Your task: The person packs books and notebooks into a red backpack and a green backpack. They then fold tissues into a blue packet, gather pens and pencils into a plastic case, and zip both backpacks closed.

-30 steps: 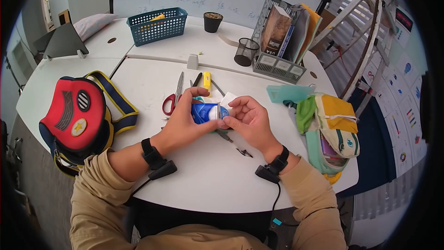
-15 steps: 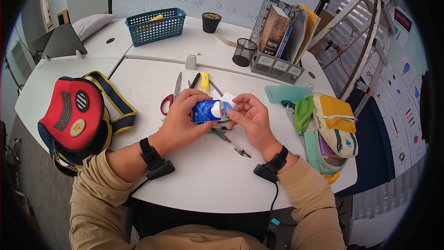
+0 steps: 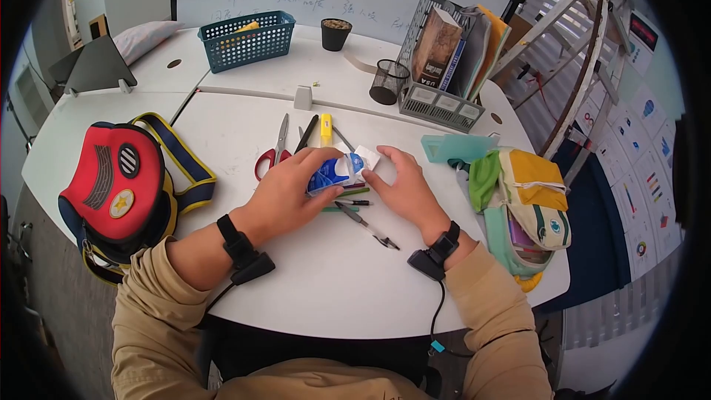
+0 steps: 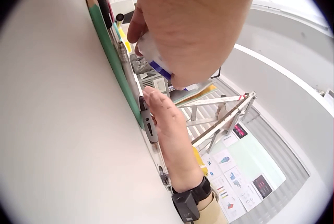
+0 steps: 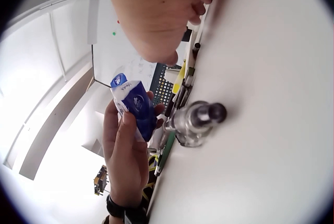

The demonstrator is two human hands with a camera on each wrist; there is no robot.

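My left hand [image 3: 285,191] grips a blue-and-white tissue pack [image 3: 331,173] above the table; its flap [image 5: 119,80] stands up at one end in the right wrist view. Fingers lie along one side and the thumb along the other. My right hand [image 3: 406,189] is at the pack's right end, fingers extended, thumb tip close to the flap; the right wrist view shows it apart from the pack. Behind the pack lies a white square item [image 3: 368,155]. Below are a pen [image 3: 355,215] and a green pencil [image 4: 112,57]. Red-handled scissors [image 3: 281,137] lie beyond the left hand.
A yellow highlighter [image 3: 326,127] and a black pen [image 3: 306,133] lie behind the hands. A red cap-shaped bag [image 3: 111,178] is at left, a small backpack [image 3: 529,207] at right. Farther back stand a teal basket [image 3: 248,44], mesh cup [image 3: 386,85] and grey file holder [image 3: 444,107].
The right hand's curled fingers have straightened and come away from the pack's end. The left hand still holds the pack, now tilted and slightly lower, with its flap raised.
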